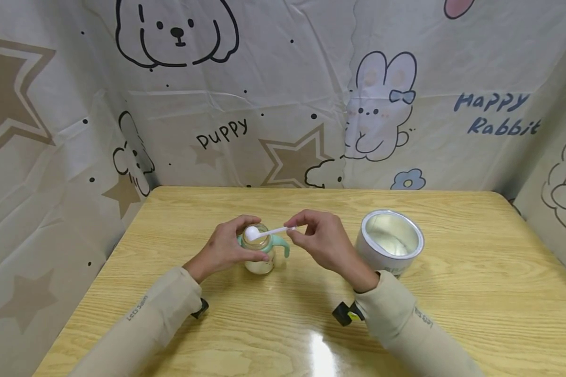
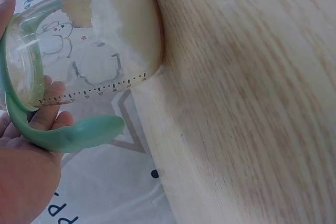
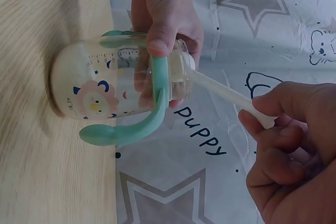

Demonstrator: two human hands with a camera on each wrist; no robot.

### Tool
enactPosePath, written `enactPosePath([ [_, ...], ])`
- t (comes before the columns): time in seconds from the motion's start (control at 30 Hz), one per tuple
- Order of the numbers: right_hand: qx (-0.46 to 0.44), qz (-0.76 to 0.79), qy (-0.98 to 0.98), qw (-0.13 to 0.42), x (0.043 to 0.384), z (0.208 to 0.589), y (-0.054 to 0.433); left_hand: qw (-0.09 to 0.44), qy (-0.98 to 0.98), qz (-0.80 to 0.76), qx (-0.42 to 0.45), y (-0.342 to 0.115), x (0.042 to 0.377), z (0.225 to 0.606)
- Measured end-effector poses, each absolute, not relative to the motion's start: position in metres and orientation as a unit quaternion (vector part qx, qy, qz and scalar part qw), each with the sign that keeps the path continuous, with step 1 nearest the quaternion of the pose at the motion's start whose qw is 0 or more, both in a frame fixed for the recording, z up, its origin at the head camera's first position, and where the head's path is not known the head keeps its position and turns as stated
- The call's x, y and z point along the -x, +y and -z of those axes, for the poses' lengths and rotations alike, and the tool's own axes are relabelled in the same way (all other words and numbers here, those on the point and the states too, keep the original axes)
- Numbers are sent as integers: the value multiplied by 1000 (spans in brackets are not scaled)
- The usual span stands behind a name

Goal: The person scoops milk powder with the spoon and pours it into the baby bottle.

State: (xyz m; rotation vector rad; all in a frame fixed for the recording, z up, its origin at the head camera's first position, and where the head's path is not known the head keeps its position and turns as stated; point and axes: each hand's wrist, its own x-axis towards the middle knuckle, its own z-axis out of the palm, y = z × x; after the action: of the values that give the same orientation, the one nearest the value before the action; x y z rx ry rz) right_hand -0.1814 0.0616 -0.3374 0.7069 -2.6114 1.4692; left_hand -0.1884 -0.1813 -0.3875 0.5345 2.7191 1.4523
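A clear baby bottle [image 1: 260, 267] with mint-green handles [image 3: 131, 132] stands upright on the table, pale powder filling its lower part. My left hand [image 1: 226, 243] grips it around the neck, thumb on the near side. Between thumb and fingertips, my right hand [image 1: 324, 242] pinches the handle end of a white scoop [image 1: 274, 231]. The scoop's bowl sits at the bottle's open mouth, and from the right wrist its head shows within the clear neck. White shows in the bowl from above. Markings and cartoon prints cover the bottle's side [image 2: 94, 45].
Right of my right forearm stands an open white can [image 1: 388, 262] with a silvery rim and pale powder inside. The wooden table [image 1: 476, 293] runs back to a cloth [image 1: 283, 104] printed with cartoon animals, which hangs behind and at both sides.
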Motion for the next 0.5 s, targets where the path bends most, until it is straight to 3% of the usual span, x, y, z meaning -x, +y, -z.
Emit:
enactPosePath([
  [0.5,-251,-440,-861,55,182,338,63,7,883,-436,-173,-181,190,383],
])
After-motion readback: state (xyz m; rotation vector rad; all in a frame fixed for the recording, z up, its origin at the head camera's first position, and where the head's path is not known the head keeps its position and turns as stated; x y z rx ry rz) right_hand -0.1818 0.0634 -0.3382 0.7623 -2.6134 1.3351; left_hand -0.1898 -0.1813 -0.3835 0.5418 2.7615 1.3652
